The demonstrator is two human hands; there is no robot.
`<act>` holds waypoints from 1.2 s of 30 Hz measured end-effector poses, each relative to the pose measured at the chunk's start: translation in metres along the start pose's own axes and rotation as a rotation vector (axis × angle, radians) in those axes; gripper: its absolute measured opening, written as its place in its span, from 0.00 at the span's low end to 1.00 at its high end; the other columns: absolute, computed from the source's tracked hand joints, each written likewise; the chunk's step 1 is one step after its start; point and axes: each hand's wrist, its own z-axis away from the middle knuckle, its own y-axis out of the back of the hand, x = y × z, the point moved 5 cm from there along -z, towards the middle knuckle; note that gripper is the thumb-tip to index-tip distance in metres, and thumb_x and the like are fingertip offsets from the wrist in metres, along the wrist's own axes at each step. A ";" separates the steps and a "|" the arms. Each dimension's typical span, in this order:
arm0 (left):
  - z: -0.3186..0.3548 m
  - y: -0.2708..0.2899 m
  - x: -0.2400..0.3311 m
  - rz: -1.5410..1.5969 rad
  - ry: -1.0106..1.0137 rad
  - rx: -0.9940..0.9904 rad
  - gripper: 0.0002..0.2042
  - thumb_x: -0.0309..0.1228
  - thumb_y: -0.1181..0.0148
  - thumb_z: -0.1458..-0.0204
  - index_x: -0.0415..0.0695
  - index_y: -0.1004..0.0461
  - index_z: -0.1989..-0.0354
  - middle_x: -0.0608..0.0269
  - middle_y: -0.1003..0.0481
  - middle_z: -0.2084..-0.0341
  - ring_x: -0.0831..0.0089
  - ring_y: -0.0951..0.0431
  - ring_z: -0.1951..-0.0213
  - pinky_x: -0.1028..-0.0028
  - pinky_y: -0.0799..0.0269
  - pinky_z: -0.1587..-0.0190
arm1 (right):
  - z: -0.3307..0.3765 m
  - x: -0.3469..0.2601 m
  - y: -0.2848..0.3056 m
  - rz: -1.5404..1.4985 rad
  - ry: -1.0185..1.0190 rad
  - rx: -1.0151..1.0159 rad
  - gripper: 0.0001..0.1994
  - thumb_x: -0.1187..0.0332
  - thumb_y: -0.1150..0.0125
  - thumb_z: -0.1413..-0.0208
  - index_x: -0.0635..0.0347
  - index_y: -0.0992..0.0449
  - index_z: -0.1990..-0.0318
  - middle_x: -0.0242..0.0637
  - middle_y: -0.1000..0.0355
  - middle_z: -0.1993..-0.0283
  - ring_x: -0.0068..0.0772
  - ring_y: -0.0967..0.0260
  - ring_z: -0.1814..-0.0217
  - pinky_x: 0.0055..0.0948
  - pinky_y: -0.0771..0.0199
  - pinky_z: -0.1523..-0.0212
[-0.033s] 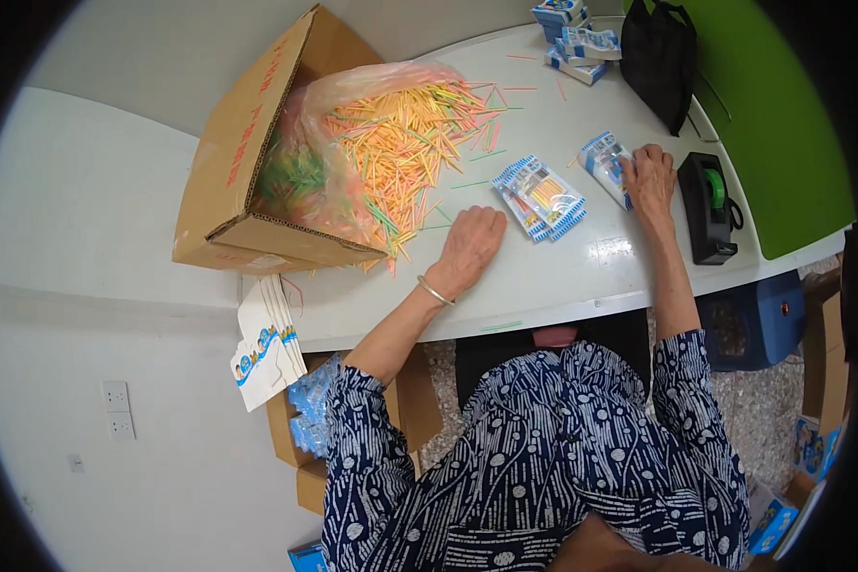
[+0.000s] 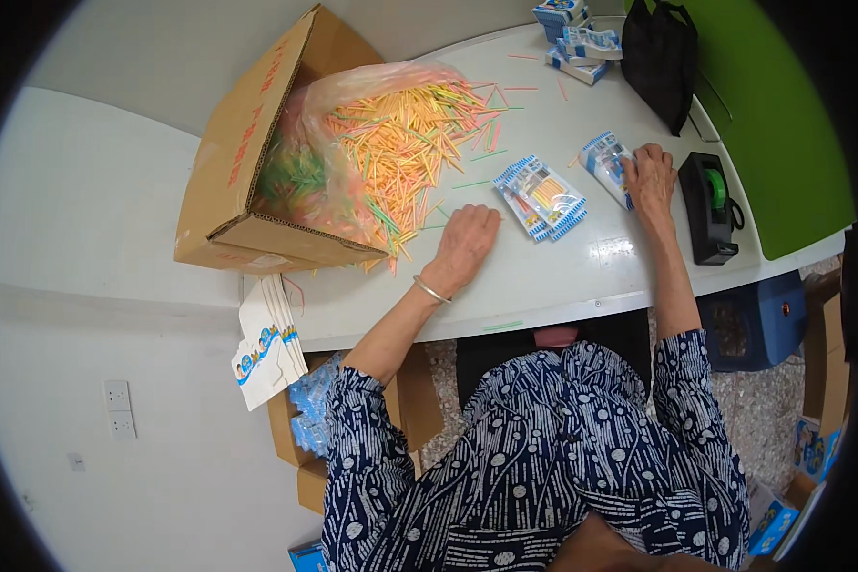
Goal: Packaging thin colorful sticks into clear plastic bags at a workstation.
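My left hand [image 2: 463, 250], with a bangle at the wrist, rests on the white table between a heap of thin coloured sticks [image 2: 405, 143] and a small stack of blue-and-white packets [image 2: 546, 198]. Its fingers are curled together; what they hold, if anything, is hidden. Farther right, my right hand [image 2: 650, 187] grips the edge of another blue-and-white packet [image 2: 605, 164] lying on the table. The heap spills out of a clear plastic bag [image 2: 319, 110] in a tipped cardboard box [image 2: 234, 157]. Coloured sticks show through the window of the top stacked packet.
A black tape dispenser [image 2: 708, 214] stands right of my right hand. Behind are a black bag [image 2: 658, 62] and stacked small boxes [image 2: 578, 69]. Flat white cartons [image 2: 269, 348] hang over the table's left edge, above a box of blue packets [image 2: 313, 405]. Loose sticks lie scattered about.
My left hand has shifted very slightly left, toward the stick heap. My right hand and the packets look the same.
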 end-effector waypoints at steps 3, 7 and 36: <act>0.015 0.005 -0.034 0.034 0.122 0.008 0.13 0.21 0.49 0.58 0.37 0.33 0.61 0.55 0.33 0.65 0.60 0.33 0.61 0.63 0.35 0.60 | -0.003 0.002 -0.004 -0.085 0.024 0.020 0.13 0.66 0.40 0.50 0.64 0.27 0.60 0.41 0.33 0.55 0.45 0.39 0.50 0.44 0.38 0.52; 0.035 0.039 -0.047 0.019 0.208 0.082 0.17 0.22 0.44 0.56 0.37 0.33 0.55 0.53 0.32 0.58 0.56 0.33 0.55 0.63 0.35 0.54 | -0.003 0.002 -0.006 -0.149 0.044 0.067 0.12 0.66 0.41 0.50 0.63 0.27 0.60 0.41 0.33 0.56 0.45 0.38 0.50 0.41 0.38 0.52; 0.013 -0.005 -0.121 -0.494 0.545 0.055 0.06 0.24 0.47 0.60 0.34 0.27 0.74 0.53 0.36 0.67 0.58 0.36 0.60 0.63 0.42 0.59 | -0.002 -0.003 -0.003 -0.214 0.106 0.144 0.11 0.64 0.39 0.51 0.59 0.31 0.64 0.37 0.34 0.61 0.40 0.38 0.55 0.39 0.40 0.55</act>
